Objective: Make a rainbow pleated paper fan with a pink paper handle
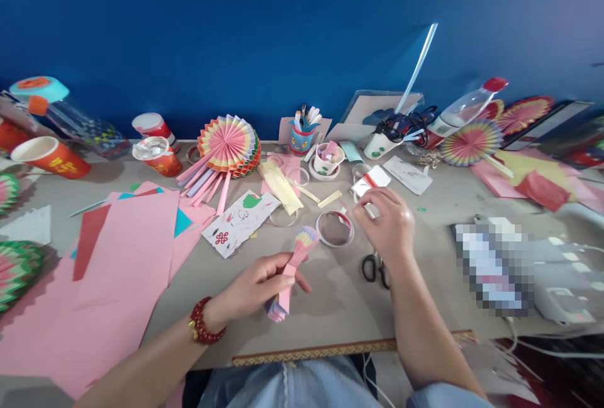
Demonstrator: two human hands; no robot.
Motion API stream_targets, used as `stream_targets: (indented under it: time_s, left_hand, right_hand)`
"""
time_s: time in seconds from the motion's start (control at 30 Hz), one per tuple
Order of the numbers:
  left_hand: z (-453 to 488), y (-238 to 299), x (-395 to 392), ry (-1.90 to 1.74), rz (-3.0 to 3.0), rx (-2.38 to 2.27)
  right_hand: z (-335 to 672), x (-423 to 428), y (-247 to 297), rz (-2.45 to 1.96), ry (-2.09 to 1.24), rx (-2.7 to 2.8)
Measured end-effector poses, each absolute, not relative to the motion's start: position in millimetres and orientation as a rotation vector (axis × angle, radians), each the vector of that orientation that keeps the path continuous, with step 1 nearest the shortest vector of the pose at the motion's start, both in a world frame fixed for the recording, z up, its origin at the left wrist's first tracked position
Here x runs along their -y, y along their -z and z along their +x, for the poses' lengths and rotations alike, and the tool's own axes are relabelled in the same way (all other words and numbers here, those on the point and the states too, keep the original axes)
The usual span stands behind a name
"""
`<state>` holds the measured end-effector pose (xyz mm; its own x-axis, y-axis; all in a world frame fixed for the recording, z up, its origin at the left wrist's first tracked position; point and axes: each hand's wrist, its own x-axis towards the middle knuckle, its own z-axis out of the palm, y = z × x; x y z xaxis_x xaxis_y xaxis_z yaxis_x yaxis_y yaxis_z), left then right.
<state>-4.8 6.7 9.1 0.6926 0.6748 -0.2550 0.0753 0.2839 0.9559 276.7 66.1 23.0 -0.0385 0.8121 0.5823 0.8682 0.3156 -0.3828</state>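
Observation:
My left hand (264, 283), with a red beaded bracelet at the wrist, grips a narrow bundle of pleated paper (306, 243) in pink, yellow and lilac. The bundle is pinched at its middle between thumb and fingers and fans slightly at both ends. My right hand (389, 222) is raised over the table with thumb and fingertips drawn together; whatever they hold is too small to make out. Beneath it lie black-handled scissors (369, 268), partly hidden by the wrist. A roll of tape (319, 232) rests between the hands, and a white packet (382, 176) lies just beyond the right fingertips.
Pink paper sheets (136, 251) cover the left side. Finished paper fans (226, 137) lie behind, near red paper cups (158, 156) and a pen holder (302, 139). On the right are a blurred-out phone (493, 270), a white power strip (561, 276) and a plastic bottle (465, 109).

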Motion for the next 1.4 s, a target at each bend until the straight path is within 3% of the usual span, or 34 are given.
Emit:
stream_targets:
  time_s: [0.2,0.4,0.53,0.97,1.23,1.4]
  left_hand:
    - [-5,-7,-6,-0.548,1.048,-0.722]
    - [-2,-10,-7,-0.678,1.075,-0.803]
    - [-1,-10,-8,-0.753,1.235,-0.921]
    - [-2,1,-6,-0.788,1.231,-0.958]
    - [-3,-2,-9,-0.743,0.981,-0.888]
    - [-2,-5,-9,-0.752,1.135,-0.954]
  right_hand:
    - [280,-61,-21,-1.831,-0.017,1.916]
    - [233,-36,-42,-0.808,-0.441,2.077]
    - [207,-18,-49,-0.599,-0.551,2.047]
    - [206,-14,-39,-0.649,-0.193,2.135]
    - [211,-16,-44,-0.742,-0.269,2.057]
    - [217,-15,-36,-0.808,-0.341,2.033]
